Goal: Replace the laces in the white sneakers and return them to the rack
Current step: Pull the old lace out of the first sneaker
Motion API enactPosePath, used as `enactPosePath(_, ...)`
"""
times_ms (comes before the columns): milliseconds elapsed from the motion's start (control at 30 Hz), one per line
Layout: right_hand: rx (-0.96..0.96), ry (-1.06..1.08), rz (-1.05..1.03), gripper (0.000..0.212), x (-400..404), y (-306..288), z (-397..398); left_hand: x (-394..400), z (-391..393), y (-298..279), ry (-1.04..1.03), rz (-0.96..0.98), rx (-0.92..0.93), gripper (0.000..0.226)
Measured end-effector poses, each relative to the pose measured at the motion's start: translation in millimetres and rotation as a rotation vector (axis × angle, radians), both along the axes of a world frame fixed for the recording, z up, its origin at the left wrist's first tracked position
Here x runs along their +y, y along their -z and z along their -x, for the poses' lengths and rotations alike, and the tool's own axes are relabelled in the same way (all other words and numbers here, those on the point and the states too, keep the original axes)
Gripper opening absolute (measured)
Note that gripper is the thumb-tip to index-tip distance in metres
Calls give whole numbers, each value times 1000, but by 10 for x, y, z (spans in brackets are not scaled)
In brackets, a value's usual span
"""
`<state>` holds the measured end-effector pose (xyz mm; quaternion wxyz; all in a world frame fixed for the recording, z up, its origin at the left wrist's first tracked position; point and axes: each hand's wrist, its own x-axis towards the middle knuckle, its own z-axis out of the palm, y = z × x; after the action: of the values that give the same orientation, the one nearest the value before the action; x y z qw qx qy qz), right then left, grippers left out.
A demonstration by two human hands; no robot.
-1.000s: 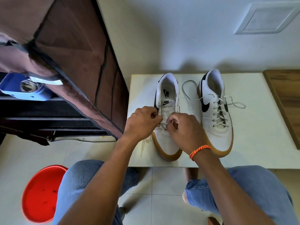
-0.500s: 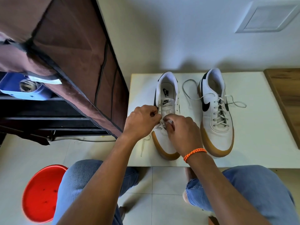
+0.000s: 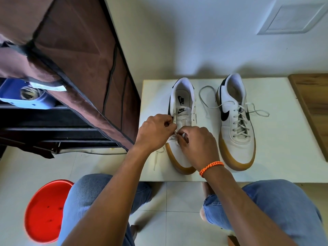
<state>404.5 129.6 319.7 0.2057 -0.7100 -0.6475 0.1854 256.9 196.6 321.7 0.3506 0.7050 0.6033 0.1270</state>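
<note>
Two white sneakers with gum soles stand on a low white table (image 3: 284, 157), toes toward me. The left sneaker (image 3: 182, 103) has most of its eyelets bare. My left hand (image 3: 154, 132) and my right hand (image 3: 197, 144) meet over its lower eyelets, each pinching the white lace (image 3: 174, 134). One loose lace end (image 3: 156, 158) hangs off the table's left side. The right sneaker (image 3: 236, 125) is laced, its lace ends (image 3: 257, 110) lying loose on either side.
A brown fabric-covered shoe rack (image 3: 79, 68) stands at the left, its cover lifted, with dark shelves (image 3: 44, 125) and a blue box (image 3: 23, 95) inside. A red stool (image 3: 44, 210) sits by my left knee. A wooden board (image 3: 312, 107) borders the table on the right.
Both hands have shifted slightly up along the left sneaker while working the lace. The right sneaker has stayed where it was.
</note>
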Motion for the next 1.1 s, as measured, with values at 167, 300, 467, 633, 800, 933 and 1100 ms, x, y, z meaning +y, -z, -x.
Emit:
enactPosePath(167,99,63,-43,11,16,23,-27,3,4,17,-4,-19,23,26)
enactPosePath(300,167,140,-49,15,31,-56,-65,5,1,26,-13,-52,56,26)
enactPosePath(467,141,384,-168,20,58,-159,-232,7,24,28,-13,-35,47,26)
enactPosePath(633,104,326,-314,13,32,-210,-179,17,24,23,-16,-31,47,26)
enactPosePath(800,54,38,-112,25,-8,-112,15,20,38,7,1,-7,22,32)
enactPosePath(933,-41,12,7,19,-12,4,16,17,39,-4,-3,-10,21,32)
enactPosePath(1100,190,70,38,15,31,-52,-50,23,42,-4,-5,-15,40,29)
